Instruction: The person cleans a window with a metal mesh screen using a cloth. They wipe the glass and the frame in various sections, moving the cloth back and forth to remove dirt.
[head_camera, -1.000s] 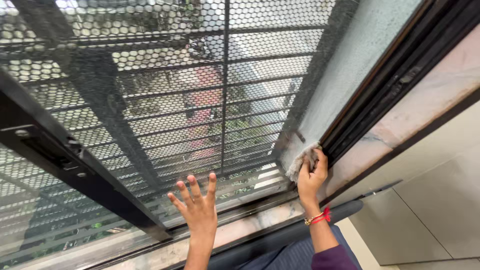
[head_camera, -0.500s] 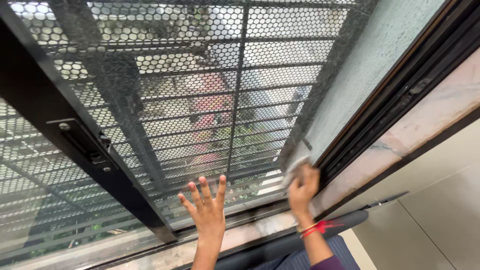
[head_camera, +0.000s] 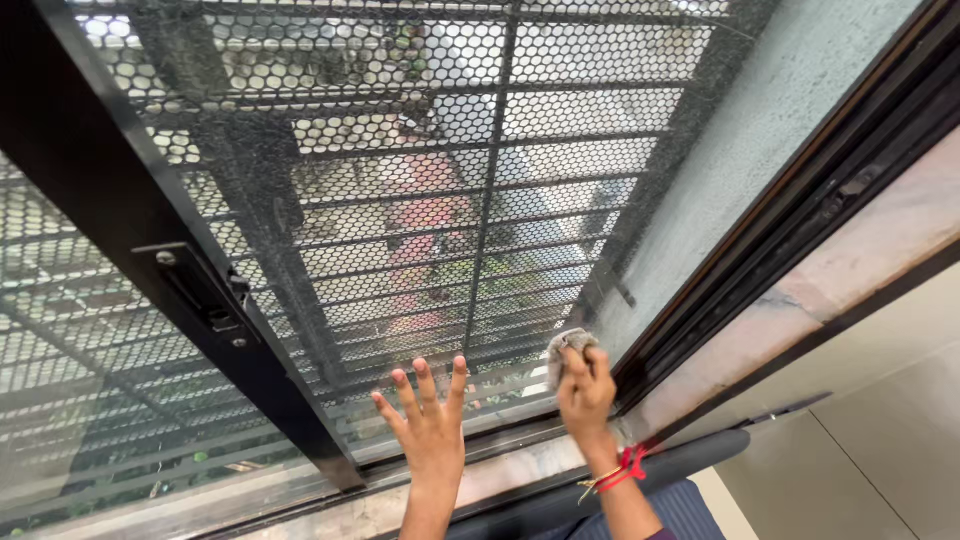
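Small grey crumpled cloth (head_camera: 568, 350) pressed to the window glass, lower centre of the frame.

The right hand (head_camera: 585, 392) is clenched around the cloth, beside the black window frame (head_camera: 760, 250) rising to the upper right. The left hand (head_camera: 430, 420) lies flat, fingers spread wide, against the black hexagonal mesh screen (head_camera: 400, 200). A red thread band (head_camera: 628, 462) circles the right wrist.

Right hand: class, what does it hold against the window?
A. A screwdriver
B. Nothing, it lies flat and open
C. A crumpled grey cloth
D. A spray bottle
C: the right hand is closed around a crumpled grey cloth, pressing it to the window near the dark frame, while the left hand lies flat and empty on the glass.
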